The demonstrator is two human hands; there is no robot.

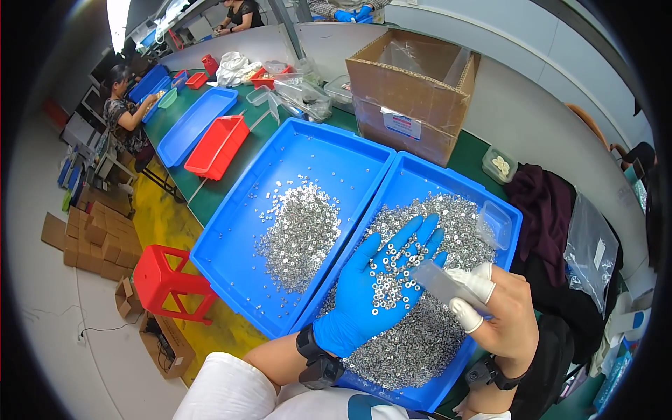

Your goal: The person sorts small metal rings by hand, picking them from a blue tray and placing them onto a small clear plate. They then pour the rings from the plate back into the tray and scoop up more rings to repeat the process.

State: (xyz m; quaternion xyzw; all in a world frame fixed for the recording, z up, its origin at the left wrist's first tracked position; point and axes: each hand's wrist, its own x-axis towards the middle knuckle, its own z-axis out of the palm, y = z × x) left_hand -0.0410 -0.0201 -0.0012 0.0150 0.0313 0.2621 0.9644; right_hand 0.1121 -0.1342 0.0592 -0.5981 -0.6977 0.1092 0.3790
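Note:
My left hand (360, 297), in a blue glove, is palm up with its fingers extended. It holds a small heap of metal rings (392, 288), each with a hole in the middle. White finger cots cover fingertips of my right hand (507, 315), which grips a flat translucent plastic piece (448, 285) whose edge is by the rings on the glove. Both hands are above a blue tray (505, 260) heaped with similar rings (406, 357). On its left, another blue tray (241, 259) contains a smaller pile of rings (301, 234) and scattered loose ones.
A small clear container (495, 225) lies in the right tray. Behind the trays stands an open cardboard box (413, 98). A red bin (217, 147) and a shallow blue tray (196, 126) sit further left. Dark cloth (535, 210) lies at right. A red stool (171, 280) stands below. Other people work beyond.

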